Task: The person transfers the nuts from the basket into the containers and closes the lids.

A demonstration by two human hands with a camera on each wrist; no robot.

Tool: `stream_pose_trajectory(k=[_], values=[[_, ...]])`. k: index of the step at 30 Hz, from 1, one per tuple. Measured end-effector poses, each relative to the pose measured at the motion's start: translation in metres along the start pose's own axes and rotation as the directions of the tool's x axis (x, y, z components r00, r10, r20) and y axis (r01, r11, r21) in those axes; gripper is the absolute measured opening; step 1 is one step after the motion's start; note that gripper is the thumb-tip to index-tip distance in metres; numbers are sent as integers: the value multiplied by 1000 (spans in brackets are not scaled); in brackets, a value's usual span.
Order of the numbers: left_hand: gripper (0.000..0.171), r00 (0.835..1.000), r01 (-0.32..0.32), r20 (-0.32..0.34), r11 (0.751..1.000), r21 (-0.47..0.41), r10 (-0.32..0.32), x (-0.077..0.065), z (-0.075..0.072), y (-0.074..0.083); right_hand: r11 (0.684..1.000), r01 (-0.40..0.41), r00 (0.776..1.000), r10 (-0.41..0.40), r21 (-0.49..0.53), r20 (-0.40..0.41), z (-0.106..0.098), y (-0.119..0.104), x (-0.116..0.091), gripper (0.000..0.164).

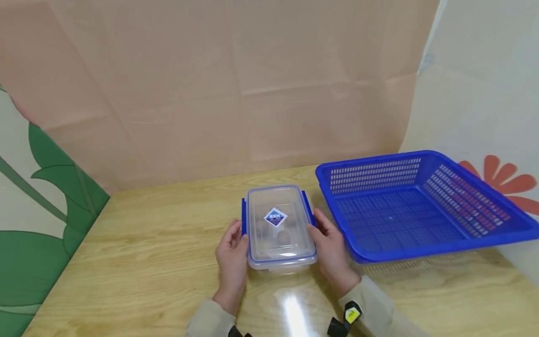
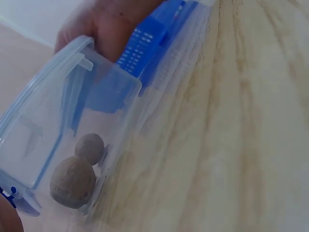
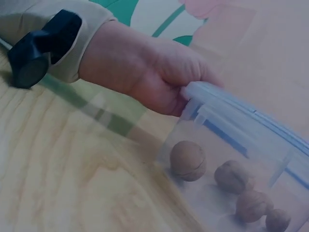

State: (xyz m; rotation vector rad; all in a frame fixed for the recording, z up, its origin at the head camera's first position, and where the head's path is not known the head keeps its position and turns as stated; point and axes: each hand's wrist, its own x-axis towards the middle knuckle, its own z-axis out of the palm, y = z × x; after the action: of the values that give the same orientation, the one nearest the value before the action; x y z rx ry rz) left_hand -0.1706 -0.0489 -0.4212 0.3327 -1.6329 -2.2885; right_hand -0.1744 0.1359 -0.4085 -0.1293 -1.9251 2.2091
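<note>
A clear plastic food container (image 1: pixel 280 224) with its lid on stands between the two hands. It has blue side clips (image 1: pixel 308 208) and a diamond-shaped blue-and-white label (image 1: pixel 275 217). On its left side, the left hand (image 1: pixel 231 262) grips the edge, thumb near the lid rim. From the other side the right hand (image 1: pixel 332 250) holds it the same way, thumb at the lid edge. Several round brown walnut-like things (image 3: pixel 187 161) lie on the container's floor; two (image 2: pixel 73 181) show in the left wrist view. The fingers beneath the side clips are partly hidden.
A large blue plastic basket (image 1: pixel 404 255) with slotted walls sits to the right, close to the right hand. Wood-grain tabletop (image 1: pixel 139 252) extends on the left. A pinkish sheet (image 1: pixel 236 93) hangs behind, with printed floral panels at both sides.
</note>
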Motion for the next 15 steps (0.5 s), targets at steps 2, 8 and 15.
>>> stream_pose_trajectory(k=[2, 8, 15], values=[[41, 1000, -3, -3, 1000, -9, 3, 0, 2, 0, 1000, -25, 1000, 25, -7, -13, 1, -1, 1, 53], [38, 1000, 22, -6, 998, 64, -22, -3, 3, -1, 994, -102, 994, 101, -27, -30, 3, -1, 4, 52], [42, 998, 38, 42, 998, 49, -40, -5, 4, -3, 995, -92, 995, 89, -50, -48, 8, -4, 1, 50]])
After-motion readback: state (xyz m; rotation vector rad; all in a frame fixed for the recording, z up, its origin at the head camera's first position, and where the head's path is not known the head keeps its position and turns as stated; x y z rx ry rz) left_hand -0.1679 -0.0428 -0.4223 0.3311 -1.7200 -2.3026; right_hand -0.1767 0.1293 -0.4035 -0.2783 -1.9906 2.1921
